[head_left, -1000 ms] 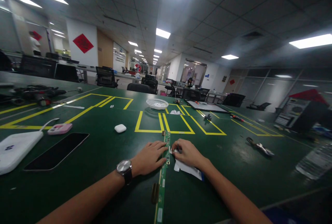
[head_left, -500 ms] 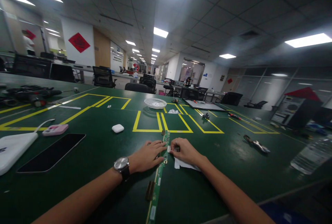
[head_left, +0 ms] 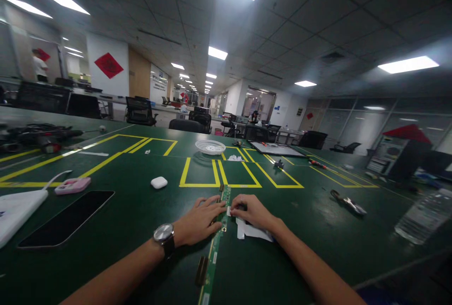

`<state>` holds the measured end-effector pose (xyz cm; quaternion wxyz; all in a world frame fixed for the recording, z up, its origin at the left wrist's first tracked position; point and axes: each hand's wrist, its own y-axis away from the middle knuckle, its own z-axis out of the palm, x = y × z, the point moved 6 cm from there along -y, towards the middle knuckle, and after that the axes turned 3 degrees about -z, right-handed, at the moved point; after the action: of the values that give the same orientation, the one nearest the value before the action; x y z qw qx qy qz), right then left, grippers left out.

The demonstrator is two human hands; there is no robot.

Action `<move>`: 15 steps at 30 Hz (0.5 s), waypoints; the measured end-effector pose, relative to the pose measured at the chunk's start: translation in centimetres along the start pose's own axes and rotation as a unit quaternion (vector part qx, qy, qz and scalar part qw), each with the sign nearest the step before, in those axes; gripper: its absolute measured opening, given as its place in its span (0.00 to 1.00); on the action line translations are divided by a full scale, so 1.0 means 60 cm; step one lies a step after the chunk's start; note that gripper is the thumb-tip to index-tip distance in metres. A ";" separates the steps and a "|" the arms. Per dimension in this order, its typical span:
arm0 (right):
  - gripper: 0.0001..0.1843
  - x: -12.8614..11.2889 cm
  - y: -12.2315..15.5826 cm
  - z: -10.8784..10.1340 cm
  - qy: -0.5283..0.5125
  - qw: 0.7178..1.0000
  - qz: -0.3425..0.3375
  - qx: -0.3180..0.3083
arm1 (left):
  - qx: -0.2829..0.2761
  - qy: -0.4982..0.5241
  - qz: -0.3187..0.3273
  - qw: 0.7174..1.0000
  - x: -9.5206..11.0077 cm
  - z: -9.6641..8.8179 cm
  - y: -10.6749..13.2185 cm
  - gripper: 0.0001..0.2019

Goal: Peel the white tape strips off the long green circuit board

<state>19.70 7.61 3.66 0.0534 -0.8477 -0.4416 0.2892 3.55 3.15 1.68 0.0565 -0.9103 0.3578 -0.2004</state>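
A long narrow green circuit board (head_left: pixel 214 253) lies on the dark green table (head_left: pixel 141 215), running away from me. My left hand (head_left: pixel 197 220), with a wristwatch (head_left: pixel 163 236) on the wrist, lies flat with its fingers stretched onto the board's left edge. My right hand (head_left: pixel 252 211) is curled at the board's right edge, fingertips pinched on a small white piece I cannot make out. A white paper slip (head_left: pixel 252 232) lies under the right hand.
A black phone (head_left: pixel 65 218), a white device (head_left: pixel 16 208), a pink case (head_left: pixel 72 185) and a white earbud case (head_left: pixel 158 182) lie to the left. A white basket (head_left: pixel 210 147) stands farther back. Pliers (head_left: pixel 348 202) and a plastic bottle (head_left: pixel 422 215) are at the right. Yellow tape marks boxes.
Both hands stay at the board with the same grip. The view has tipped slightly, so the table items sit lower in the picture.
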 end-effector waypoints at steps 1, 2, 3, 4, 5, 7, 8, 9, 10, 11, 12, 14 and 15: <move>0.06 -0.005 -0.001 -0.004 -0.013 1.000 -0.018 0.004 | 0.010 0.005 0.000 1.000 0.000 -0.002 0.000 0.24; 0.08 -0.010 -0.002 -0.006 -0.018 0.999 -0.035 0.007 | 0.025 0.012 0.000 1.000 -0.001 -0.004 0.000 0.26; 0.10 -0.018 -0.003 -0.006 -0.014 0.999 -0.052 0.006 | 0.047 0.021 -0.001 0.999 -0.004 -0.009 -0.001 0.27; 0.12 -0.025 -0.004 -0.003 -0.005 0.998 -0.066 -0.002 | 0.076 0.030 -0.005 0.997 -0.007 -0.014 0.000 0.27; 0.13 -0.032 -0.005 0.002 0.008 0.997 -0.079 -0.016 | 0.108 0.037 -0.010 0.993 -0.012 -0.020 0.000 0.26; 0.16 -0.041 -0.007 0.016 0.041 0.993 -0.098 -0.048 | 0.171 0.049 -0.023 0.984 -0.023 -0.030 0.002 0.24; 0.17 -0.041 -0.008 0.022 0.060 0.991 -0.102 -0.058 | 0.193 0.052 -0.029 0.979 -0.029 -0.033 0.002 0.23; 0.18 -0.037 -0.010 0.024 0.080 0.990 -0.097 -0.062 | 0.207 0.052 -0.034 0.976 -0.033 -0.035 0.003 0.22; 0.19 -0.028 -0.011 0.023 0.101 0.990 -0.083 -0.059 | 0.214 0.048 -0.036 0.975 -0.035 -0.036 0.003 0.22; 0.20 -0.014 -0.012 0.019 0.124 0.989 -0.058 -0.052 | 0.215 0.042 -0.036 0.975 -0.036 -0.036 0.003 0.22; 0.20 0.003 -0.011 0.012 0.148 0.988 -0.023 -0.044 | 0.214 0.032 -0.037 0.976 -0.036 -0.037 0.003 0.22; 0.23 0.046 -0.005 -0.008 0.198 0.977 0.069 -0.026 | 0.208 0.008 -0.038 0.977 -0.033 -0.040 0.005 0.21; 0.24 0.068 0.001 -0.020 0.224 0.967 0.119 -0.017 | 0.207 -0.007 -0.037 0.978 -0.031 -0.042 0.006 0.20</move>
<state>22.19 10.93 2.84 0.1015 -0.9381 -0.3192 0.0887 1.09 4.23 3.29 0.2383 -0.8928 0.2747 -0.2659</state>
